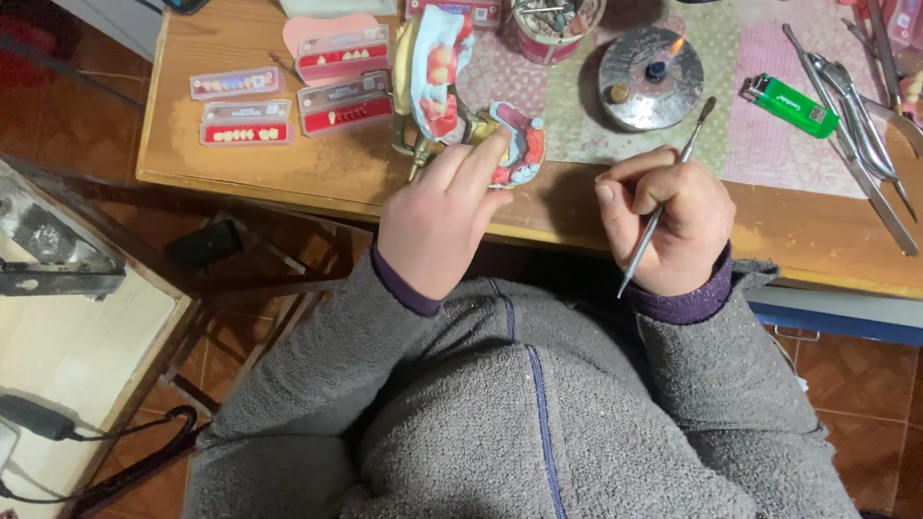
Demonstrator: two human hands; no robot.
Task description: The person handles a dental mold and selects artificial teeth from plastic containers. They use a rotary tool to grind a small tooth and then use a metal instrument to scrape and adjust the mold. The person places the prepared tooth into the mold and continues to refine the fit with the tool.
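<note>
My left hand (442, 211) grips a hinged dental model holder (460, 86) at the table's front edge; its lower cast (524, 144) with pink wax and teeth sits under my fingertips, and the upper cast with pink wax stands tilted up behind it. My right hand (663, 216) is closed around a thin metal wax tool (663, 202), whose tip points up toward a round metal burner (651, 77) with a small flame. The two hands are apart, both over the wooden table (288, 173).
Several strips of artificial teeth (245, 122) lie at the left of the table. A green lighter (790, 105) and several long metal instruments (865, 144) lie at the right. A tin of tools (553, 24) stands at the back. A glass-topped stand (67, 317) is at lower left.
</note>
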